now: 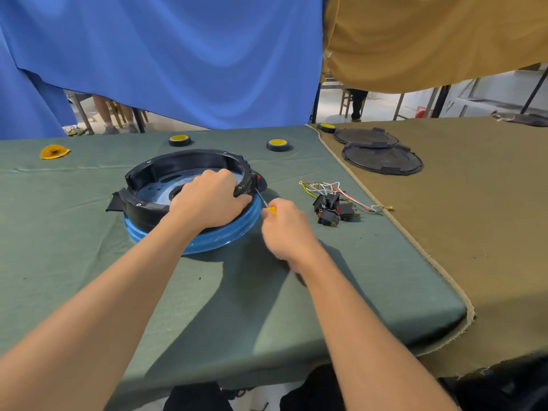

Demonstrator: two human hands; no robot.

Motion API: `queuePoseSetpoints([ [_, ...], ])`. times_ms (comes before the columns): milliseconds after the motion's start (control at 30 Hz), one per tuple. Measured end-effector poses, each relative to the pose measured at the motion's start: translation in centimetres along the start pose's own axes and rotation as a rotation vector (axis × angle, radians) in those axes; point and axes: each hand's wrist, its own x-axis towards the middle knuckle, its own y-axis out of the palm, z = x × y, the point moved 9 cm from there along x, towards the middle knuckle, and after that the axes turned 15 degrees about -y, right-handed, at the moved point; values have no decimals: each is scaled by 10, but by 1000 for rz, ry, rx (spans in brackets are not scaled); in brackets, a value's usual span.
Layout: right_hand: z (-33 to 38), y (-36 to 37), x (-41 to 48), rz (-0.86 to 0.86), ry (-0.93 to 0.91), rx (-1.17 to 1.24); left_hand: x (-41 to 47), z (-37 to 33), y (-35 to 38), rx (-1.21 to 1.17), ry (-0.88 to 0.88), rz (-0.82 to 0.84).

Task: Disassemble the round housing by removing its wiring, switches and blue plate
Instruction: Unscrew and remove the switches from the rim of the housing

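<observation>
Round housing [166, 173], black, on blue plate [225, 232]: mid-table, your left hand [210, 200] gripping its near-right rim. Screwdriver [264, 201]: pinched in your right hand [284, 229], tip at that rim. Switches [329, 207], wiring [335, 188]: loose, right.

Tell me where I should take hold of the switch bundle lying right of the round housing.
Grip the black switch bodies, coming from above: they form a compact, blocky cluster on the green cloth, while the wires are thin, loose and splayed.

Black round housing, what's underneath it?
A blue plate sits under the black housing, its rim sticking out. The left hand covers part of both. Whatever lies beneath the plate is hidden.
</observation>
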Motion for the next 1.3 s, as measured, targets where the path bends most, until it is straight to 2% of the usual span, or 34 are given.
queuePoseSetpoints([
  [100,-9,-14,11,112,35,159,-1,1,-1,-2,3,20],
  [200,-14,-19,15,246,185,427,-3,-1,-3,-12,16,33],
  [300,-13,-17,11,268,293,602,-4,-2,-4,-10,23,33],
  [367,-8,-14,10,195,275,512,-5,-1,-4,-5,18,28],
  [467,13,-12,4,41,154,151,-5,-1,-3,-4,9,8],
  [533,31,3,-2,-25,103,2,-6,-1,-4,-12,0,7],
  [667,36,30,-15,-148,186,39,-4,0,0,-17,-4,46],
  [800,35,32,-12,-181,191,61,-2,0,1,-26,-3,55],
  [900,21,32,-10,-187,214,292,0,1,-1,-14,-4,28],
  [1033,-8,33,-10,-156,315,992,0,3,-1,-19,10,32],
  [1100,-14,29,-12,-92,352,1126,-1,4,-2,-29,14,49],
  [1167,-17,25,-12,-38,365,1143,-1,5,-3,-22,12,63],
  [1233,-17,22,-11,-36,348,1053,-2,5,-3,-18,7,65],
  [1300,-12,14,-8,-60,225,687,-2,5,-4,-16,5,51],
])
